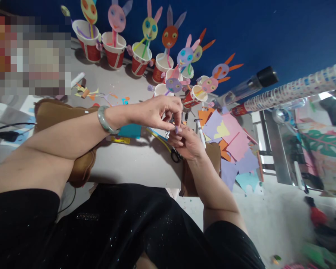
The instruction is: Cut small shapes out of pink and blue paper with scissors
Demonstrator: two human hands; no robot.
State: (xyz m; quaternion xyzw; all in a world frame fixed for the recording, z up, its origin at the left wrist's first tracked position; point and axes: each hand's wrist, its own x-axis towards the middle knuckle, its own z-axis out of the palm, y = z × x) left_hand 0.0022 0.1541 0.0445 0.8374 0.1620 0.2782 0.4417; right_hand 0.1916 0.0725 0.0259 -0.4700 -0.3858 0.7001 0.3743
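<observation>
that purple scrap (177,130) between the left hand (158,112) and right hand (189,144) is too tiny for me to make out. the leftmost paper rabbit (89,13) has its ears cut off up top, the stacked cups (296,87) run out of sight rightward, and the clutter (318,217) low on the right is a blur.

From where I stand, the purple scrap (176,130) looks like paper, its finish too small to judge. The sheets (239,145) are matt paper, the cups (111,56) slicker card. The bangle (102,120) gleams like polished stone; the shirt (123,228) is glitter-flecked cloth.
</observation>
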